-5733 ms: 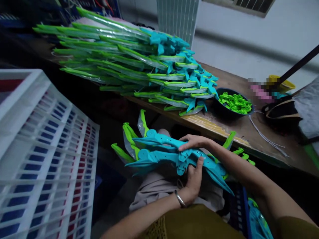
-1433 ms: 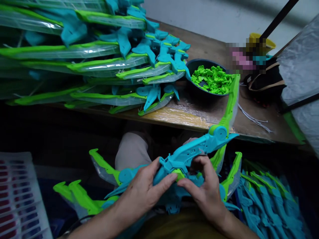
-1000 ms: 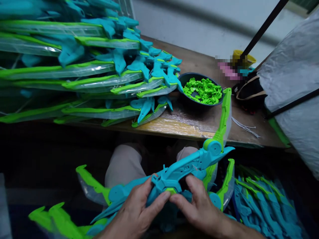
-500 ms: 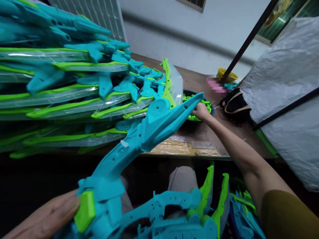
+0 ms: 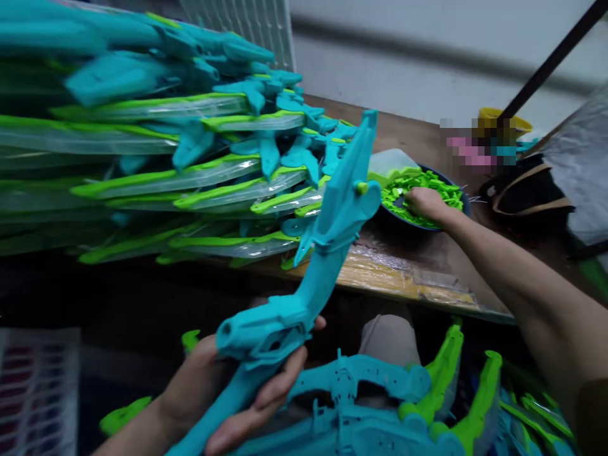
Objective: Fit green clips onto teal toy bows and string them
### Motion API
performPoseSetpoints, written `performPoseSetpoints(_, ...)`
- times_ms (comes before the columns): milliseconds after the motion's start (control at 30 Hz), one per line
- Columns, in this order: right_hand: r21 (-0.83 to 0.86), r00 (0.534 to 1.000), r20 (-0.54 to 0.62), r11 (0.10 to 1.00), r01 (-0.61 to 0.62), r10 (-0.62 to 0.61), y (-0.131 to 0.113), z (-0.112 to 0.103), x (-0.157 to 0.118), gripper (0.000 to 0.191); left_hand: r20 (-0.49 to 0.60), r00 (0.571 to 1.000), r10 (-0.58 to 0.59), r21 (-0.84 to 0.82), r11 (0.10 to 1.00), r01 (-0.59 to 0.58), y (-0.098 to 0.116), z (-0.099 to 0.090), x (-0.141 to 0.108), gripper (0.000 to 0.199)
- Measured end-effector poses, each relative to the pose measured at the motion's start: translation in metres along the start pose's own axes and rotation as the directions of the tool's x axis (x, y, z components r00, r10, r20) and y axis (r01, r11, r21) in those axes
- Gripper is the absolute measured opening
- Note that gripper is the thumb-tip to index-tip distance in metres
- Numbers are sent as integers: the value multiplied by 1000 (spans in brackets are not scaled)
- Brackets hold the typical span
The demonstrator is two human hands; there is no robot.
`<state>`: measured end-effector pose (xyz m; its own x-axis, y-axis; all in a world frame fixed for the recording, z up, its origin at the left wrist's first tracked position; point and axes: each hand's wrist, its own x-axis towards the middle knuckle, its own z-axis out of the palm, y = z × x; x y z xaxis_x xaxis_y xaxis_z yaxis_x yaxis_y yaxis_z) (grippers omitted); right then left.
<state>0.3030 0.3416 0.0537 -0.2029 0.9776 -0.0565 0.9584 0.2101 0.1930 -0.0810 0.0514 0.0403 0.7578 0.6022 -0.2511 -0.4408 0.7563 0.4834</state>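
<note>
My left hand (image 5: 197, 373) is wrapped around a long turquoise plastic toy body (image 5: 323, 272), its fingers under the lower part. The toy is tilted, its narrow end pointing up and away. A small green peg-like piece (image 5: 362, 188) sticks out near its upper round joint, and a clear, green-edged blade shows behind it. My right hand (image 5: 425, 204) reaches into a dark round bowl (image 5: 468, 206) full of small bright green plastic pieces (image 5: 439, 180). Its fingers are curled down among the pieces, their tips mostly hidden; whatever they grip cannot be made out.
Stacked turquoise toys with clear green-edged blades (image 5: 218, 171) cover the table's left side. More turquoise parts (image 5: 361, 424) lie low in front of me by my knee (image 5: 389, 339). A black bag (image 5: 532, 193) and a yellow container (image 5: 503, 120) stand beyond the bowl.
My left hand has turned the toy over, swinging its narrow end more upright. The bowl is less covered, and my right hand is now among the green pieces. The view has shifted left.
</note>
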Motion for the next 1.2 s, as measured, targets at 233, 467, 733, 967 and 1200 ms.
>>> performPoseSetpoints(233, 292, 920, -366, 956, -31, 142, -32, -30, -64, 28, 130, 991, 16, -144, 990, 3, -10, -1, 3, 47)
performPoseSetpoints(467, 500, 704, -705, 646, 577, -83, -144, -44, -229, 3, 116, 992, 57, -202, 979, -32, -30, 0, 13, 47)
performPoseSetpoints(733, 282, 572, -809, 761, 584, -139, -219, -26, -276, 16, -86, 983, -160, -137, 980, 147, -54, 10, 29, 57)
performPoseSetpoints(967, 437, 682, -719, 675, 594, -134, -214, -6, -293, 44, 4, 995, -99, -135, 986, 98, -61, 5, 30, 54)
performPoseSetpoints(1200, 548, 657, -753, 517, 657, -36, -208, -10, -296, 38, 63, 992, -112, -120, 986, 119, -66, 9, 30, 50)
